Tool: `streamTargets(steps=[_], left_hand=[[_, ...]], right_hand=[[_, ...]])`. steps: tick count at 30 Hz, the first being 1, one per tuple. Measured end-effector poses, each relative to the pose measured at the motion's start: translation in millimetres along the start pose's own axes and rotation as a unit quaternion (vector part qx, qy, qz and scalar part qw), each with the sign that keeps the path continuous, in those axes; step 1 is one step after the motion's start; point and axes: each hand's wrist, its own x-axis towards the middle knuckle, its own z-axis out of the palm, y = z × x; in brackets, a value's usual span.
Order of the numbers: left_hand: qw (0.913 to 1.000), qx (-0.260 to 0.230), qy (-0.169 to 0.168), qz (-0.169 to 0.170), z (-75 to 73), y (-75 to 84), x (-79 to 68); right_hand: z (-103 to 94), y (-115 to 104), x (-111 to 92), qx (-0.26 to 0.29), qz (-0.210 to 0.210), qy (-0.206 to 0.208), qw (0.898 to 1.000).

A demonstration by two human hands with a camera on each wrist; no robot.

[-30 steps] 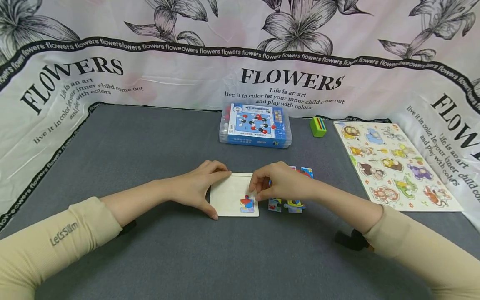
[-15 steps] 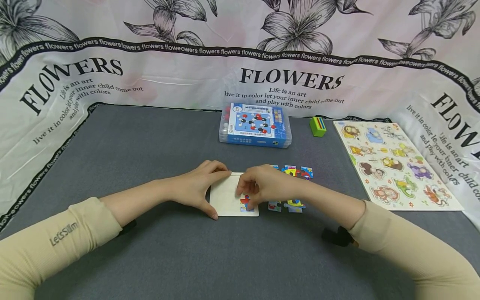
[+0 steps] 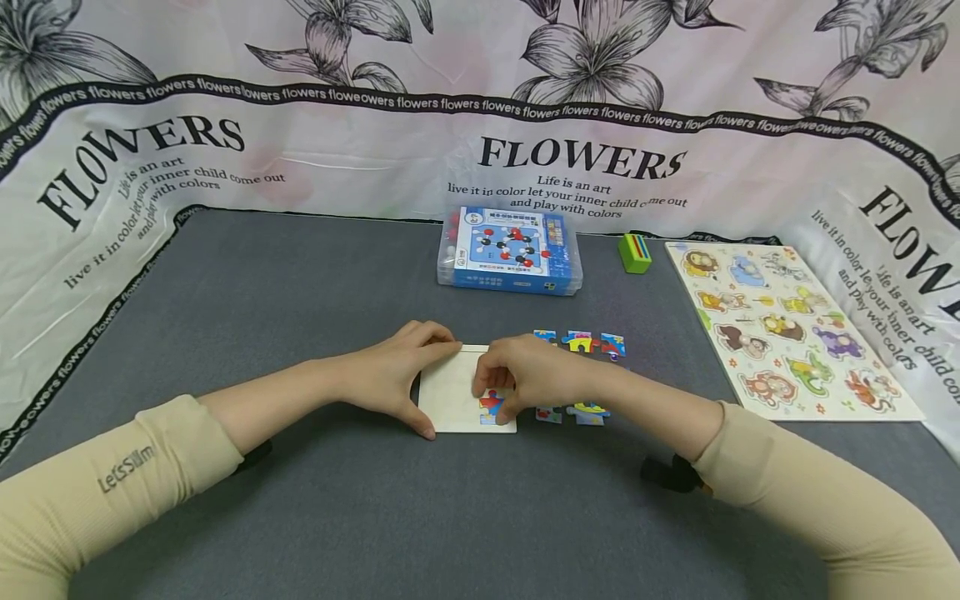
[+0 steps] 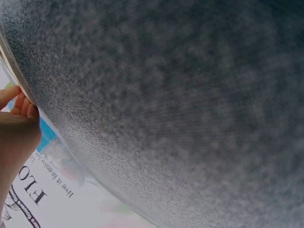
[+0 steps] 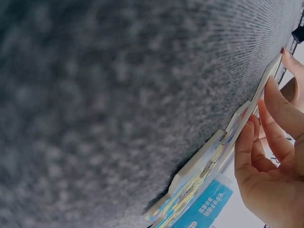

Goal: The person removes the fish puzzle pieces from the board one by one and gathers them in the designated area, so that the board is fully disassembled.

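Observation:
A small cream wooden puzzle board (image 3: 446, 392) lies flat in the middle of the table. My left hand (image 3: 397, 371) grips its left side, thumb at the near corner and fingers at the far edge. A red and blue puzzle piece (image 3: 490, 403) sits near the board's near right corner. My right hand (image 3: 536, 375) is over the board's right half, thumb and fingers curled at that piece and seeming to pinch it; the fingers partly hide the contact. In the right wrist view, the right hand's fingertips (image 5: 270, 85) reach down to the board's edge.
Several loose puzzle pieces (image 3: 580, 342) lie right of the board, some under my right forearm. Behind them stand a blue molecule-model box (image 3: 510, 254) and a green striped block (image 3: 635, 254). A large animal puzzle board (image 3: 795, 333) lies at the right.
My right hand has moved left from the board's right edge onto the puzzle piece, then stayed nearly still. The left hand holds the board as before.

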Motion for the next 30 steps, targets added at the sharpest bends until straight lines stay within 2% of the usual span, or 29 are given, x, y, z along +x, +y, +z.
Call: streamTargets(steps=[30], left_hand=[[1.0, 0.008, 0.004, 0.004, 0.5, 0.0, -0.5]], right_hand=[[1.8, -0.1, -0.7, -0.003, -0.019, 0.008, 1.0]])
